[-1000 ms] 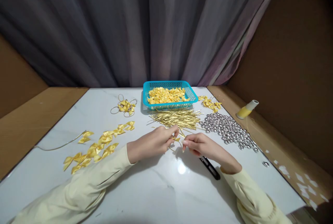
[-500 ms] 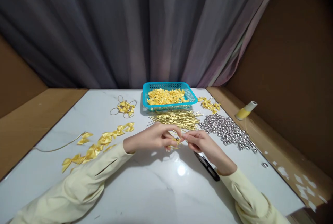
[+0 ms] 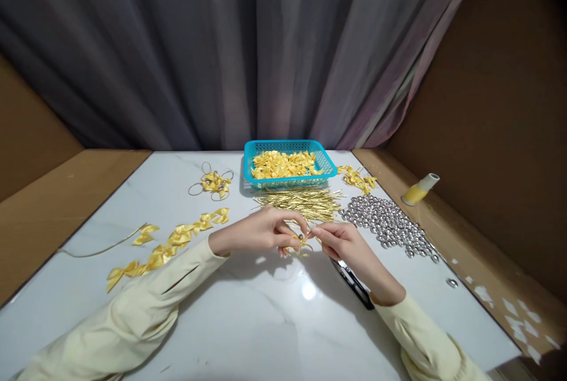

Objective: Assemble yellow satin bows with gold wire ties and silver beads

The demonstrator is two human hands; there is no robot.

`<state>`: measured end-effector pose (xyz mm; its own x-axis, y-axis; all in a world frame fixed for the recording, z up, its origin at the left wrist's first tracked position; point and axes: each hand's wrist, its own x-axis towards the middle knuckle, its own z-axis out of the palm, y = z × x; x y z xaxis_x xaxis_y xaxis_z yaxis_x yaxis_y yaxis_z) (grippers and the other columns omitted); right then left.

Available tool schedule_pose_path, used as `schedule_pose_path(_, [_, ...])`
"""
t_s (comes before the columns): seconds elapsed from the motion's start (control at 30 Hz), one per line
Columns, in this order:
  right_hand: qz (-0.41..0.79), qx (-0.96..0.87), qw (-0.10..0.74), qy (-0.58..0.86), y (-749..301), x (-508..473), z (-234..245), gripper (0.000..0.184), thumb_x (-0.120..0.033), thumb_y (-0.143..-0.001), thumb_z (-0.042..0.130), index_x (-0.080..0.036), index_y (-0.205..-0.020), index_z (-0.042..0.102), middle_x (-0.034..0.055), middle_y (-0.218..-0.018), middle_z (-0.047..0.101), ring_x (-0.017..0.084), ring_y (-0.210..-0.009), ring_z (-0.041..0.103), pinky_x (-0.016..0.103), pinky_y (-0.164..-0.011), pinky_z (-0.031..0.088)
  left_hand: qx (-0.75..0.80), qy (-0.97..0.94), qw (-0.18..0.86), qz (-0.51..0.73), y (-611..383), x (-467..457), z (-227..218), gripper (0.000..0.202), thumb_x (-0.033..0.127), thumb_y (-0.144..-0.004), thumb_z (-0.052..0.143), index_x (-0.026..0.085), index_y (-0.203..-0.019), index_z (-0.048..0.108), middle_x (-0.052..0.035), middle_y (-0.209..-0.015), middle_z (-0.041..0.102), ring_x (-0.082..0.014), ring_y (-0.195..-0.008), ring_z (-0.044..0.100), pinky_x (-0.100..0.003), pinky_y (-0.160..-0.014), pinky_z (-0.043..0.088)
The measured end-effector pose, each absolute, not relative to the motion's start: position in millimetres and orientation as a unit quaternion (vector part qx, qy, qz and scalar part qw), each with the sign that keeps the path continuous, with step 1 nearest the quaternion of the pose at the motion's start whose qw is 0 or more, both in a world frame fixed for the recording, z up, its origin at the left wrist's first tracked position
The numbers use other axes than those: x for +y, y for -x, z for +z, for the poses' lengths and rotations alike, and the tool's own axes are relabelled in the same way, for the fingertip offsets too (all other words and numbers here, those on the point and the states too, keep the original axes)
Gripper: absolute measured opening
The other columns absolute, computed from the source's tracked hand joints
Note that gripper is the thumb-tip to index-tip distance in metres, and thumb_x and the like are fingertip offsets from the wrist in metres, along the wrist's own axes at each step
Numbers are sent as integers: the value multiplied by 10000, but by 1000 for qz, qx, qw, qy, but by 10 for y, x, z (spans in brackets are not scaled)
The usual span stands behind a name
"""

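Observation:
My left hand (image 3: 261,232) and my right hand (image 3: 341,240) meet over the middle of the white table (image 3: 266,322). Between their pinched fingertips sits a small yellow bow (image 3: 300,243) with a silver bead and a thin gold wire loop. Both hands are closed on this piece. Just beyond them lies a pile of gold wire ties (image 3: 303,201). A heap of silver beads (image 3: 387,224) spreads to the right. A black tool (image 3: 354,285) lies partly under my right wrist.
A turquoise basket (image 3: 289,147) of yellow bows stands at the back. Finished bows (image 3: 215,182) with loops lie to its left and more bows (image 3: 358,178) to its right. A string of yellow bows (image 3: 168,243) runs along the left. A yellow spool (image 3: 420,189) rests on the right ledge.
My hands have come together and shifted slightly away from me; the right hand closed in on the bow that the left hand holds. The wire now loops around the piece.

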<state>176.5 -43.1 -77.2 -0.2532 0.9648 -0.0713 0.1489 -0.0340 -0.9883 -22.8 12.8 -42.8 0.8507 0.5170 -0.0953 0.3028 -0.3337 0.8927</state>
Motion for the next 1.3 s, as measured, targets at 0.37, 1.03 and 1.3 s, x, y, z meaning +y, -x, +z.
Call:
schedule_pose_path(0.37, [662, -486, 374, 430, -1749, -439, -816, 313, -430, -773, 573, -124, -718, 605, -111, -376, 218, 45, -376, 99, 240, -407, 50, 217, -744, 625, 97, 217, 123, -417, 213, 200, -790, 594, 172, -999, 621, -37, -732, 675, -94, -572, 590, -230, -585, 496])
schedule_pose_path(1.03, [686, -478, 359, 415, -1728, -453, -833, 307, -395, -789, 568, -134, -628, 558, -106, -398, 207, 38, -384, 93, 241, -405, 41, 189, -860, 469, 69, 175, 62, -399, 245, 120, -806, 496, 177, -940, 694, -47, -740, 709, -110, -589, 604, -202, -572, 464])
schedule_pose_path(1.3, [676, -466, 383, 424, -1737, -473, -786, 277, -385, -776, 577, -117, -714, 604, -114, -373, 206, 37, -371, 90, 232, -401, 48, 201, -824, 521, 98, 184, 76, -408, 187, 138, -803, 531, 165, -904, 685, -41, -742, 696, -103, -604, 592, -207, -574, 459])
